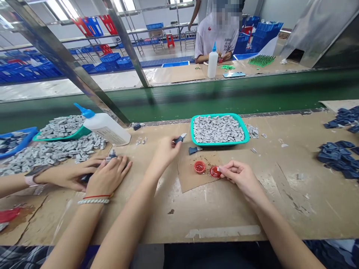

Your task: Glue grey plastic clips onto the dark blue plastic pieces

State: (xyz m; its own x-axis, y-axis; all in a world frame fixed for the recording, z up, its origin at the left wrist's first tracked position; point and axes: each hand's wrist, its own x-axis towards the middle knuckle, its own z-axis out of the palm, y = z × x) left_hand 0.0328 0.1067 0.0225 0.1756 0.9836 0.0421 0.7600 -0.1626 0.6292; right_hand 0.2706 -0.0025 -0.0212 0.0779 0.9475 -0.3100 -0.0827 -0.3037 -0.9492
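My left hand (pixel 167 150) pinches a dark blue plastic part (pixel 178 139) with a light grey tip, just left of a turquoise tray (pixel 245 140) of small grey plastic pieces. Between the thumb and fingers of my right hand (pixel 239 175) is a small light grey piece (pixel 218 169), held at a red cap (pixel 214 172) that contains reddish liquid. Close by on the left is a second red cap (pixel 199 167). Both stand on a stained cardboard square (pixel 186 179). Another dark blue part with a grey tip (pixel 193 150) lies in front of the tray.
At left, a co-worker's hands (pixel 108 175) work near a white bottle with blue nozzle (pixel 110 129) and heaped grey pieces (pixel 58 151). Dark blue parts (pixel 338 158) lie piled at right. A green belt (pixel 174 101) runs behind; another person (pixel 204 39) sits beyond it.
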